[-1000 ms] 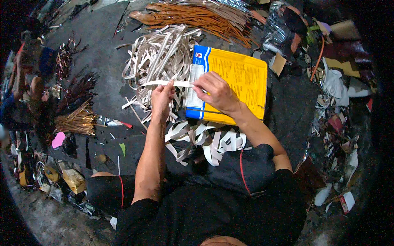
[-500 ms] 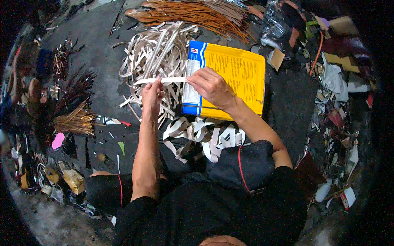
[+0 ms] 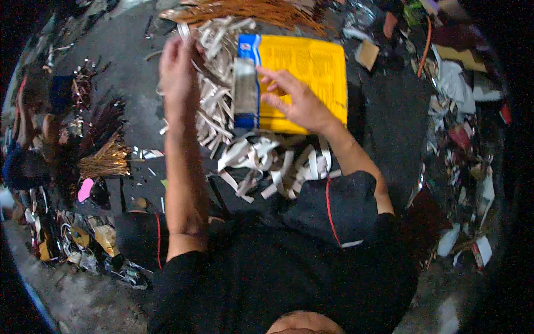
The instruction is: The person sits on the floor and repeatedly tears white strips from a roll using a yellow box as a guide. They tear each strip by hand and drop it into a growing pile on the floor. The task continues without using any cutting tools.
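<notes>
My left hand (image 3: pixel 179 69) is stretched out over the far left side of a tangled pile of white strips (image 3: pixel 217 106). It is smeared by motion, but its fingertips look closed on a flat white strip (image 3: pixel 183 30). My right hand (image 3: pixel 295 103), fingers apart and with nothing in them, hovers over the left part of a yellow and blue flat-sided container (image 3: pixel 303 61). That container lies right beside the pile. A second, looser heap of white strips (image 3: pixel 258 158) lies between the container and my lap.
Long orange-brown strips (image 3: pixel 245 12) lie along the far side. At the left are a tied bundle of brown strands (image 3: pixel 105 158) and a pink scrap (image 3: pixel 85 190). Mixed scraps (image 3: pixel 459 139) litter the right, with a tan square piece (image 3: pixel 367 55) nearer the container. Another person's arm (image 3: pixel 25 122) shows far left.
My left hand has moved away and to the left, off the strip both hands held. My right hand has let go and opened. The view has shifted slightly.
</notes>
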Action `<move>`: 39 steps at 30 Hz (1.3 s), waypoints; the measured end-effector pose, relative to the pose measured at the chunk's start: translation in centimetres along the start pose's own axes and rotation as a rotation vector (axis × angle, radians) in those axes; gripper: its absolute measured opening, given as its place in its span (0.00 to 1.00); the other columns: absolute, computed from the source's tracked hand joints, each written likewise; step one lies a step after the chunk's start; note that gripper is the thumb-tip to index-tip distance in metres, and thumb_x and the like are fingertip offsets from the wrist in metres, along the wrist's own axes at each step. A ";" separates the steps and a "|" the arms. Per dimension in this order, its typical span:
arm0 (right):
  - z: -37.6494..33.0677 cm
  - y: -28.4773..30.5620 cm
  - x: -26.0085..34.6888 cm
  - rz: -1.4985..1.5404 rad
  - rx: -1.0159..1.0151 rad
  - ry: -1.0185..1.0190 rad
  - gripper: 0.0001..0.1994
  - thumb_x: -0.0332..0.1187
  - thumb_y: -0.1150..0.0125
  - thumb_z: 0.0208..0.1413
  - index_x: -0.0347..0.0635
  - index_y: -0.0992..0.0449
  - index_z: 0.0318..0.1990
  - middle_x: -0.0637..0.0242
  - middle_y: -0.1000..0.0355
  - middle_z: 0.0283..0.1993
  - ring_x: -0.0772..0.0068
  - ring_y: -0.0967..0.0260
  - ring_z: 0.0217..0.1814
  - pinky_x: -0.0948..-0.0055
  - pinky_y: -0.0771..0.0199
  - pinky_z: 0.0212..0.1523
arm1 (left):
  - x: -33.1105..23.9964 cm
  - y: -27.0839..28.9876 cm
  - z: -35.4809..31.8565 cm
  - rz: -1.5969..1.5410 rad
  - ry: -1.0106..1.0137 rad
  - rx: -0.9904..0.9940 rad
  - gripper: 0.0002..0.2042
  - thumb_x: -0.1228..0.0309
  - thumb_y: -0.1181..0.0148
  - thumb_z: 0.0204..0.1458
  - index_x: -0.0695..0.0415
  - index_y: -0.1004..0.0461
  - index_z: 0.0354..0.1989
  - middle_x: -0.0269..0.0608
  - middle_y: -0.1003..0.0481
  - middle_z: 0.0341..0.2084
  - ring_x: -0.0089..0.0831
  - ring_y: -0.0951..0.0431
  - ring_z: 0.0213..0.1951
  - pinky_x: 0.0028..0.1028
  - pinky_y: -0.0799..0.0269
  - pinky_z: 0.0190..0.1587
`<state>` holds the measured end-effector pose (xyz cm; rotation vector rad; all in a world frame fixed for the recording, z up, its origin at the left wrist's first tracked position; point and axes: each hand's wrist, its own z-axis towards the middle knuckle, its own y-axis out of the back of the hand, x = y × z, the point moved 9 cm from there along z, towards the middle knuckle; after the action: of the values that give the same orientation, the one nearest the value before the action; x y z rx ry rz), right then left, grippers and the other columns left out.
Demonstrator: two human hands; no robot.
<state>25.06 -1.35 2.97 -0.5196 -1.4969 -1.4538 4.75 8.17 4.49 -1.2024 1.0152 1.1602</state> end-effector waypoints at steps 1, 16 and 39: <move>-0.5 0.8 0.5 0.056 0.042 -0.007 0.20 0.34 0.43 0.58 0.44 0.32 0.58 0.62 0.30 0.46 0.69 0.32 0.49 0.71 0.31 0.51 | -1.4 -0.7 0.0 -0.107 0.029 0.061 0.15 0.61 0.45 0.58 0.61 0.29 0.43 0.31 0.29 0.24 0.21 0.30 0.28 0.20 0.34 0.34; -19.6 -7.9 -15.5 0.055 0.222 -0.501 0.27 0.50 0.36 0.51 0.39 0.30 0.51 0.59 0.28 0.30 0.66 0.29 0.33 0.66 0.29 0.37 | 0.1 -7.5 -5.8 0.179 0.131 0.322 0.12 0.68 0.46 0.58 0.61 0.25 0.47 0.34 0.25 0.32 0.18 0.29 0.32 0.19 0.35 0.36; -11.6 10.3 7.2 0.039 0.260 -0.449 0.11 0.38 0.33 0.48 0.39 0.25 0.31 0.65 0.26 0.25 0.76 0.27 0.26 0.74 0.28 0.28 | -0.3 -16.5 -16.6 -0.093 0.219 1.218 0.20 0.58 0.47 0.59 0.58 0.33 0.54 0.34 0.30 0.38 0.24 0.31 0.43 0.25 0.35 0.49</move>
<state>34.05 -12.26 12.54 -0.7410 -1.9819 -1.1323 21.33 -8.28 5.39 -0.3641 1.4713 0.1721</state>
